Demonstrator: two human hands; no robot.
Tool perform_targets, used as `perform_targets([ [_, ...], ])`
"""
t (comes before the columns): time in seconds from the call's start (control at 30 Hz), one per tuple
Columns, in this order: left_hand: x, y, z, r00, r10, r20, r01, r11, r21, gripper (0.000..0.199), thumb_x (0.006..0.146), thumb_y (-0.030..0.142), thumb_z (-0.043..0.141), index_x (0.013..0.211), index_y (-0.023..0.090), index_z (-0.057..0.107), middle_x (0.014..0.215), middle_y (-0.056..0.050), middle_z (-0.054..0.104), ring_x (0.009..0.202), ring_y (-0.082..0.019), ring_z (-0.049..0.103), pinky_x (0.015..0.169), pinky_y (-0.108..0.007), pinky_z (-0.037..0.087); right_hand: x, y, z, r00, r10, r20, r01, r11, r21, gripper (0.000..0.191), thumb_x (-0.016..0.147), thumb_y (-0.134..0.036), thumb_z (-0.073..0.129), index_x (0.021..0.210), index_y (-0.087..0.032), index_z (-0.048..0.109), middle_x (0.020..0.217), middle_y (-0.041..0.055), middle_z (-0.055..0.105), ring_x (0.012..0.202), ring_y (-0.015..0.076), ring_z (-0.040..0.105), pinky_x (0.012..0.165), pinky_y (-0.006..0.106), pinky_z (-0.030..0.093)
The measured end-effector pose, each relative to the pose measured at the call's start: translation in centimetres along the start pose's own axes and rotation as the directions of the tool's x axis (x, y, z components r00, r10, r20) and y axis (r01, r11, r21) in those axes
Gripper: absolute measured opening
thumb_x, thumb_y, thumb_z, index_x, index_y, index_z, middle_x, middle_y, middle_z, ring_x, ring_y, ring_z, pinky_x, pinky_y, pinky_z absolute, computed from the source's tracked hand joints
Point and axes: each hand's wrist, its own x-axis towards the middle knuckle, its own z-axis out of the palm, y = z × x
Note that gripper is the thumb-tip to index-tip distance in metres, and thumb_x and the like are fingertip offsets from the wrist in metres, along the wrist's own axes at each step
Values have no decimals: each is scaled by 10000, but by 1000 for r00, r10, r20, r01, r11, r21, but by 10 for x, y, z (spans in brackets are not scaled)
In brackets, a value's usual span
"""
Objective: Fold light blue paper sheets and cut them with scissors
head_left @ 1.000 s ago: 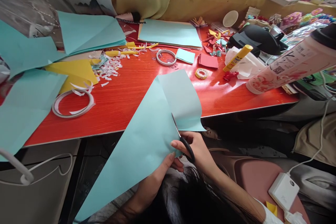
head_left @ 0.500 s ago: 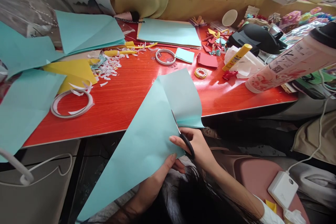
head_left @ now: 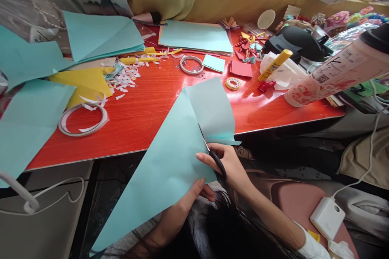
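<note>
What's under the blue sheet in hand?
The red table runs beneath the upper part of the blue sheet. Left hand: thumb on top, other fingers partly hidden below. Anything else underneath is covered.

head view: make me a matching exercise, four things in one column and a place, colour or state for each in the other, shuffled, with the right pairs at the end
Things
1. scissors
2. large light-blue paper sheet
3. glue stick
4. drink bottle

Descriptions
A. pale pink body with a black lid
B. yellow
C. in the right hand
D. pinched by the left hand

Right pairs: 1-C, 2-D, 3-B, 4-A
</note>
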Motion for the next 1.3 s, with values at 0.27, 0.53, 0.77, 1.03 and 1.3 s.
perform_targets([
  [0.27,0,-3,-1,1000,18,22,-18,1000,0,386,861,461,507,620,198,655,617,-41,686,632,-182,663,819,-305,516,2,0,0,1000,-21,-4,21,999,35,343,643,-456,762,714,-139,653,639,-6,518,613,124,452,523,226,340],
  [0.53,-1,-4,-2,998,-17,62,13,998,65,374,884,407,478,628,195,649,625,-35,692,679,-185,666,908,-326,477,3,-1,-2,999,-34,5,34,998,53,302,659,-411,764,725,-136,657,650,-8,518,625,120,451,540,220,350],
  [0.77,-1,-2,-4,993,64,96,-72,994,86,406,903,396,462,619,183,660,656,-34,684,713,-170,630,873,-286,469,5,-3,-1,998,-53,16,52,996,71,288,671,-389,759,715,-128,647,654,-5,509,622,116,444,538,218,350],
  [1.03,-2,-1,-6,991,42,130,-59,990,131,384,911,364,463,635,196,670,676,-7,694,737,-152,625,899,-262,436,5,-6,-2,996,-85,13,84,994,64,264,691,-370,749,718,-129,646,653,-10,485,625,109,430,530,208,335],
  [1.3,-5,2,-4,993,-3,119,-10,994,109,408,909,391,447,613,201,654,633,-1,692,721,-153,645,914,-278,451,6,-11,1,997,-76,15,75,993,89,263,686,-368,750,732,-129,650,677,0,524,642,116,456,545,205,363],
])
